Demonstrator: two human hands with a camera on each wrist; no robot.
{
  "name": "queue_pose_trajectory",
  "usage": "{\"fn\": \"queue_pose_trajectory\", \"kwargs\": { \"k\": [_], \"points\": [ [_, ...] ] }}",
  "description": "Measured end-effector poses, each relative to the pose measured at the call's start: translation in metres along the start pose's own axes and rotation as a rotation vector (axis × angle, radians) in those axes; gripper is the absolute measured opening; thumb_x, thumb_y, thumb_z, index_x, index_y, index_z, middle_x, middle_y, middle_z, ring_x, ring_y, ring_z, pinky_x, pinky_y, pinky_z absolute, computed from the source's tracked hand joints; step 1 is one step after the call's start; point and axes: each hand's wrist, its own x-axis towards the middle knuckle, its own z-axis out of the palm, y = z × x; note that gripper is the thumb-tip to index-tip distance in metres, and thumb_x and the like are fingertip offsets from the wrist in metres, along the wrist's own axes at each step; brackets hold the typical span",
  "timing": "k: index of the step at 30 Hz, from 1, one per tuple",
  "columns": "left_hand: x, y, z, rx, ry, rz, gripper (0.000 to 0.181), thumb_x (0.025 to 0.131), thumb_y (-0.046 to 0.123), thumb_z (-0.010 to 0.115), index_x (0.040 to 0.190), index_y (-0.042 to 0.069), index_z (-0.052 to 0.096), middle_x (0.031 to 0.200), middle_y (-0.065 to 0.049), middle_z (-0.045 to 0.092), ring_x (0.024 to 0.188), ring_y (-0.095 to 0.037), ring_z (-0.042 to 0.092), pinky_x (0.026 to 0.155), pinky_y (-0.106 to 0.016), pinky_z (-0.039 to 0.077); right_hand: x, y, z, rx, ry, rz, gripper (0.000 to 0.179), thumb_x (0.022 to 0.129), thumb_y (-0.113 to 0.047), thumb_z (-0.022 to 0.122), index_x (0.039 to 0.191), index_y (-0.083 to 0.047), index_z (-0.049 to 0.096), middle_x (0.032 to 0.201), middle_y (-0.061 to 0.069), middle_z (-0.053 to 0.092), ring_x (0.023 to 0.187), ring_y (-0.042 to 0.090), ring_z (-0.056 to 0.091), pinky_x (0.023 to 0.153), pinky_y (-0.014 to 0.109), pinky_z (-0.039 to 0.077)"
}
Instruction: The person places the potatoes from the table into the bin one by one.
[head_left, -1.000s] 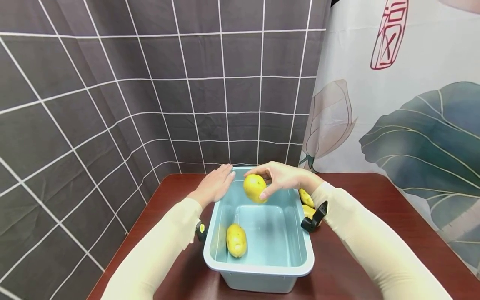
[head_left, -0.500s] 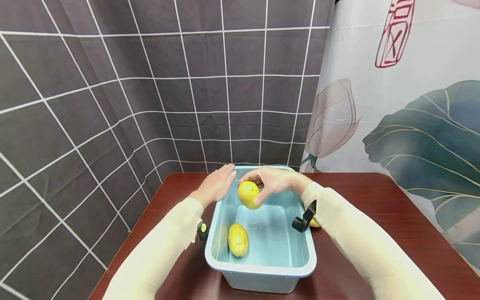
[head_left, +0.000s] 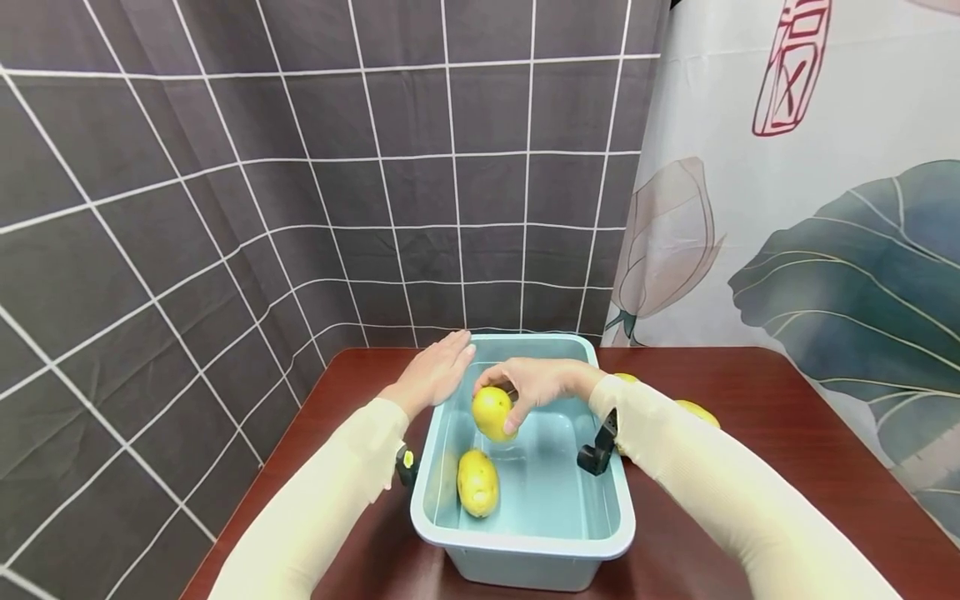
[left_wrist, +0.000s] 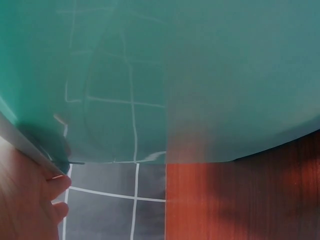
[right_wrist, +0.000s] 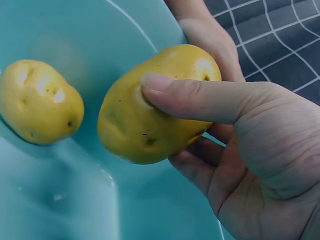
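My right hand (head_left: 529,384) pinches a yellow potato (right_wrist: 157,105) between thumb and fingers, over the inside of a light blue plastic basin (head_left: 525,546). A second potato (head_left: 477,483) lies on the basin's floor by the left wall, just below the held one in the head view. Along the basin's far left rim rests my left hand (head_left: 435,372), its fingers stretched forward. In the left wrist view the basin wall fills most of the picture, with fingertips (left_wrist: 61,187) at the lower left beside the rim.
More potatoes (head_left: 699,412) lie on the red-brown table (head_left: 720,375) right of the basin, partly hidden by the right sleeve. A dark gridded cloth (head_left: 420,192) hangs behind and to the left; a printed white cloth (head_left: 675,292) hangs at the right.
My right hand has moved left and lower into the basin with the potato, nearer the one on the floor. More potatoes show past the right sleeve. The left hand stays on the rim.
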Motion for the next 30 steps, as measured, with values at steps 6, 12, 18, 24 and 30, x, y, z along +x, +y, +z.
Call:
{"fn": "queue_pose_trajectory", "kwargs": {
  "k": [6,12,18,24,30],
  "points": [
    [0.0,-0.001,0.0,-0.005,0.005,0.006,0.059,0.104,0.046,0.022,0.153,0.013,0.028,0.157,-0.004,0.027,0.145,-0.02,0.022,0.116,-0.04,0.019,0.005,-0.001,0.004,-0.029,-0.042,0.034,0.056,0.072,-0.013,0.086,0.119,-0.016,0.057,0.108,-0.003,0.064,0.099,0.016,0.058,0.088,0.033,0.051],
    [0.0,0.0,0.002,-0.006,0.011,0.008,0.059,0.104,0.045,0.022,0.153,0.013,0.028,0.157,-0.004,0.027,0.144,-0.02,0.022,0.116,-0.04,0.019,0.016,-0.011,0.005,-0.153,-0.08,0.051,0.056,0.07,-0.015,0.088,0.117,-0.018,0.057,0.105,-0.008,0.063,0.096,0.011,0.057,0.086,0.027,0.05],
    [0.001,0.0,0.003,0.005,0.013,0.02,0.059,0.104,0.045,0.02,0.152,0.011,0.028,0.157,-0.005,0.027,0.144,-0.021,0.023,0.116,-0.041,0.02,0.03,-0.011,0.003,-0.199,-0.117,0.076,0.057,0.069,-0.017,0.088,0.116,-0.018,0.056,0.107,-0.009,0.061,0.097,0.009,0.057,0.087,0.024,0.049],
    [0.001,0.0,0.003,0.01,0.002,0.023,0.06,0.104,0.046,0.02,0.153,0.012,0.027,0.157,-0.005,0.027,0.144,-0.022,0.023,0.116,-0.041,0.021,0.033,-0.012,0.004,-0.18,-0.115,0.111,0.058,0.07,-0.015,0.088,0.118,-0.015,0.057,0.107,-0.007,0.061,0.098,0.011,0.057,0.087,0.024,0.049],
    [0.0,0.0,0.002,0.002,0.001,0.014,0.06,0.104,0.046,0.021,0.153,0.012,0.028,0.157,-0.005,0.027,0.144,-0.021,0.023,0.116,-0.041,0.02,0.032,-0.011,0.007,-0.168,-0.11,0.158,0.061,0.07,-0.016,0.088,0.122,-0.016,0.055,0.109,-0.01,0.061,0.101,0.009,0.056,0.09,0.022,0.047]
  ]
}}
